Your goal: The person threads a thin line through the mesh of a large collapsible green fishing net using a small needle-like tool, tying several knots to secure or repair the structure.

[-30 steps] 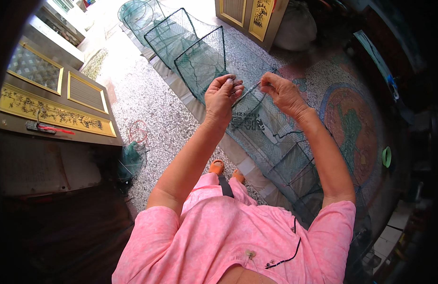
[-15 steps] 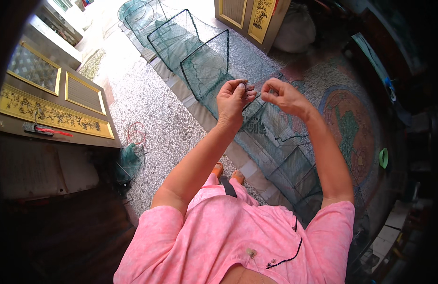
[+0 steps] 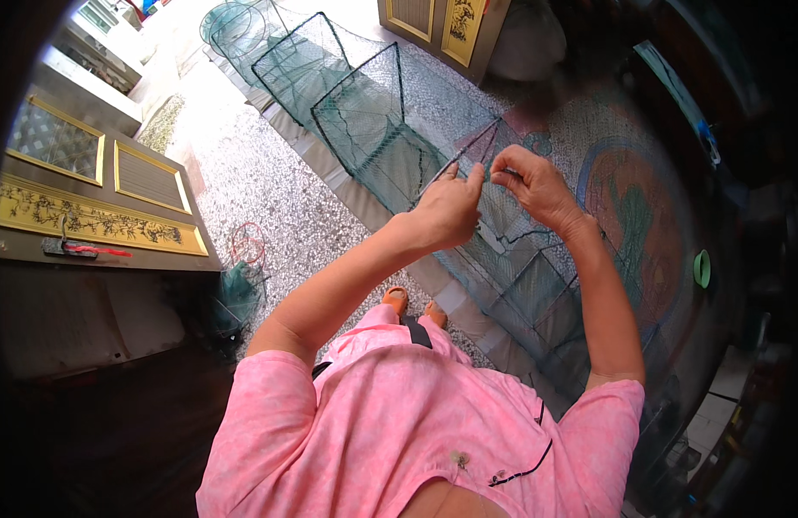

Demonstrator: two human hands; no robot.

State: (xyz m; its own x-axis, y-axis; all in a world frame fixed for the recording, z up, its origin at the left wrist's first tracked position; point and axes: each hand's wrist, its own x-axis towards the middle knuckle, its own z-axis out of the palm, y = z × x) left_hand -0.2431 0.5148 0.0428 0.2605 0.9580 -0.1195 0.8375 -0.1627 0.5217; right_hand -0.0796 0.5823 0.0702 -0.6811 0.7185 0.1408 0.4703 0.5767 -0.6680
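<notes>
The left hand (image 3: 451, 211) has its fingers at a dark frame bar (image 3: 479, 136), their hold hidden; the right hand's (image 3: 537, 188) fingers curl inward (whether they pinch anything, one cannot tell). Beneath both, the green mesh trap (image 3: 362, 116) could snag, its slack netting catching fingertips.

Speckled floor (image 3: 269, 186) lit by strong daylight, brown doors (image 3: 153, 177) trimmed in yellow, round inlay (image 3: 664, 211) edged in blue, right side shadowed.
</notes>
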